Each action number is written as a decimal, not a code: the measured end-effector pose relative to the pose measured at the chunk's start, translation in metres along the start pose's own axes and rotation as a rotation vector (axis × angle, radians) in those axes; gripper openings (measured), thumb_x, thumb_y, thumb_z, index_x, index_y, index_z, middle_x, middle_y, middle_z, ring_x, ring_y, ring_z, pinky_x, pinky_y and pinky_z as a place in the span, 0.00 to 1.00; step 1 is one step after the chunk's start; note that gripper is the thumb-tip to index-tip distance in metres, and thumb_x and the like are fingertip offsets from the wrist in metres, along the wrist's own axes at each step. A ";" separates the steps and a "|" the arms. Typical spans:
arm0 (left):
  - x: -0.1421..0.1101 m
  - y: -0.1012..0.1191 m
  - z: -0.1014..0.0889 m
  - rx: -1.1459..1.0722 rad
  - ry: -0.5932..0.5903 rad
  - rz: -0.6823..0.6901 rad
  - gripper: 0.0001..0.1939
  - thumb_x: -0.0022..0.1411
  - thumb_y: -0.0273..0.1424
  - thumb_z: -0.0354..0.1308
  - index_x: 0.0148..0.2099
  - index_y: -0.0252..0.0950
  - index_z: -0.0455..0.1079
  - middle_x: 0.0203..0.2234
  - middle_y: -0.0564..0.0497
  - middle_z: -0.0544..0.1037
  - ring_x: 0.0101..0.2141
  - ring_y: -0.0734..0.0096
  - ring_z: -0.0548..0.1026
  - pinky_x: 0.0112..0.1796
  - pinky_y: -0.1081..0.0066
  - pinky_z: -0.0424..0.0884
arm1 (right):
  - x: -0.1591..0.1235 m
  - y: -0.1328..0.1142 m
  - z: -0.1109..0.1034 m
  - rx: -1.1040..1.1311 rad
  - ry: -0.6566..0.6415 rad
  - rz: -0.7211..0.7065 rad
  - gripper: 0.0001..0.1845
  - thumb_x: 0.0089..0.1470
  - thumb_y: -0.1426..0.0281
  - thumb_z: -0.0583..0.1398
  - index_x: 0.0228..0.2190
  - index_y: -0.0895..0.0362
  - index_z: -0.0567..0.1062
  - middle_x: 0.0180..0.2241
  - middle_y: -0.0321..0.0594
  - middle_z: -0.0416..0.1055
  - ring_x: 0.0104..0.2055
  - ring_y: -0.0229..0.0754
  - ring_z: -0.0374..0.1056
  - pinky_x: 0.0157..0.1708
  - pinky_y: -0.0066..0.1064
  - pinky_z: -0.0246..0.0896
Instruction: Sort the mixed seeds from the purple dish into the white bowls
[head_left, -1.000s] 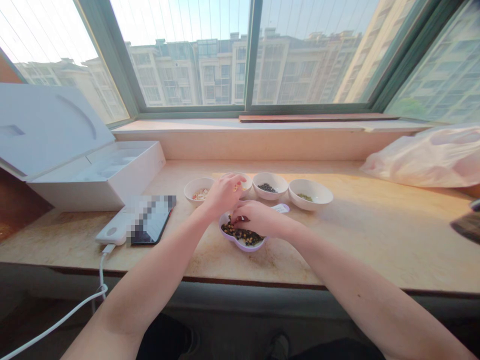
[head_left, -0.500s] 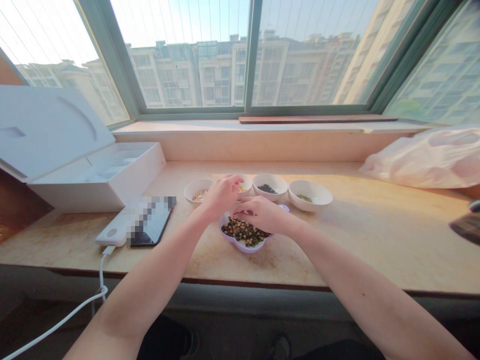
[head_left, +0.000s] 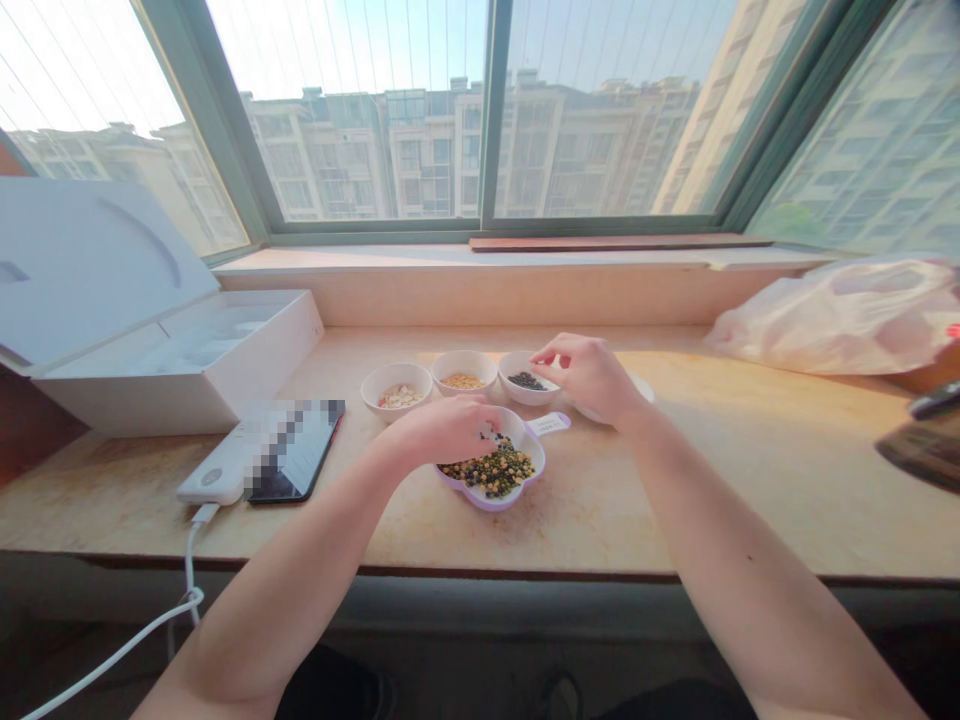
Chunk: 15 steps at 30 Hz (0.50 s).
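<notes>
- A lilac-rimmed dish (head_left: 491, 503) sat near the front edge of a beige, marbled counter (head_left: 750, 470), in front of a row of 4 white bowls, its short handle (head_left: 550, 423) pointing back and right.
- Mixed beans (head_left: 495, 468), dark green, black and yellow, lay inside it.
- The left hand (head_left: 450, 430) reached over the dish's left and back part, fingers bent down towards the beans; whether they grasped any, I could not tell.
- The right hand (head_left: 592, 378) was at the right side of the black-bean bowl (head_left: 517, 362), thumb and forefinger drawn close; whether anything was pinched between them, I could not tell.
- That hand largely hid the rightmost bowl (head_left: 643, 387).
- Left of the black beans stood the yellow-grain bowl (head_left: 465, 362), then the pale-flake bowl (head_left: 379, 378).
- Farther left lay a dark phone (head_left: 304, 460), partly pixelated, beside a white power bank (head_left: 214, 478) with a cable (head_left: 191, 550); an open white box (head_left: 262, 345) stood behind.
- A pale plastic bag (head_left: 825, 320) rested far right.
- Behind everything, a green-framed window (head_left: 491, 120) showed apartment buildings.
</notes>
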<state>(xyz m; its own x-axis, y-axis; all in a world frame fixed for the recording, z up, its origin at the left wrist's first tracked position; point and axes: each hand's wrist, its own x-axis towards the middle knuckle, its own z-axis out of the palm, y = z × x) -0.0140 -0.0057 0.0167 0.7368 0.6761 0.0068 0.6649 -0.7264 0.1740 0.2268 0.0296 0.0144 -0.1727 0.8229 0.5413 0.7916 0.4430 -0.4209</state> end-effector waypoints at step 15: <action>0.006 -0.001 0.010 -0.046 -0.140 0.122 0.13 0.60 0.23 0.59 0.44 0.40 0.80 0.42 0.48 0.81 0.43 0.61 0.79 0.44 0.66 0.72 | 0.003 0.044 -0.028 -0.508 -0.371 0.588 0.10 0.50 0.67 0.62 0.30 0.51 0.85 0.29 0.44 0.80 0.32 0.47 0.74 0.32 0.35 0.62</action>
<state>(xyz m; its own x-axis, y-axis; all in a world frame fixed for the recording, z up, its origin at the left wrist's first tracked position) -0.0091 -0.0020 0.0064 0.8238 0.5569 -0.1060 0.5654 -0.7935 0.2250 0.2773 0.0417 0.0186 0.2372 0.9711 0.0277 0.9636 -0.2316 -0.1335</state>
